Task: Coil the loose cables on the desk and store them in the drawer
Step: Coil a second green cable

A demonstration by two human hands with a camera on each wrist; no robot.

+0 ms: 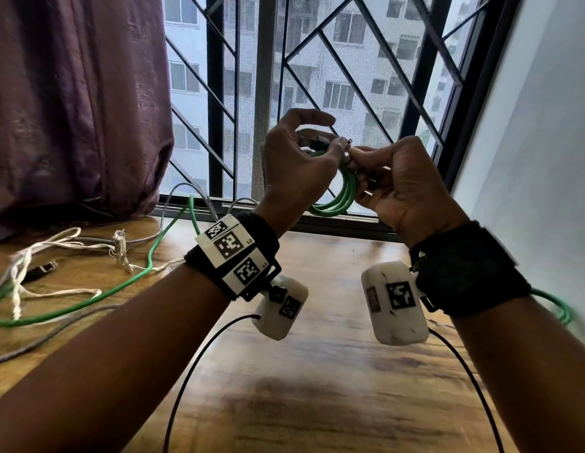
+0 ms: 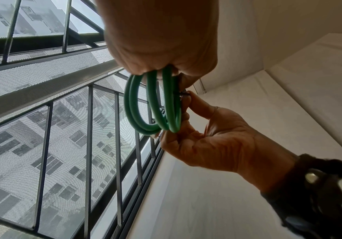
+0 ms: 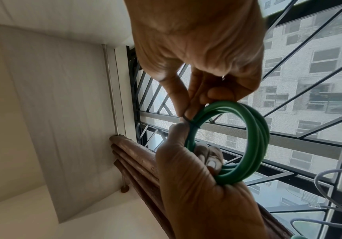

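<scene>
A green cable coil (image 1: 338,197) of several loops is held up in front of the window, above the desk. My left hand (image 1: 330,135) grips one side of the coil (image 3: 256,137), fingers curled through the loops. My right hand (image 1: 356,155) pinches a thin black tie (image 3: 193,125) wrapped round the coil's strands. In the left wrist view the coil (image 2: 153,105) hangs from my left hand (image 2: 156,67), with my right hand (image 2: 186,103) at the tie. The drawer is not in view.
On the wooden desk (image 1: 317,371) at the left lie a loose green cable (image 1: 121,286), a white cord (image 1: 56,243) and a grey cable (image 1: 49,338). More green cable (image 1: 559,308) shows behind my right wrist. A purple curtain (image 1: 72,109) hangs at the left, a white wall (image 1: 546,158) stands at the right.
</scene>
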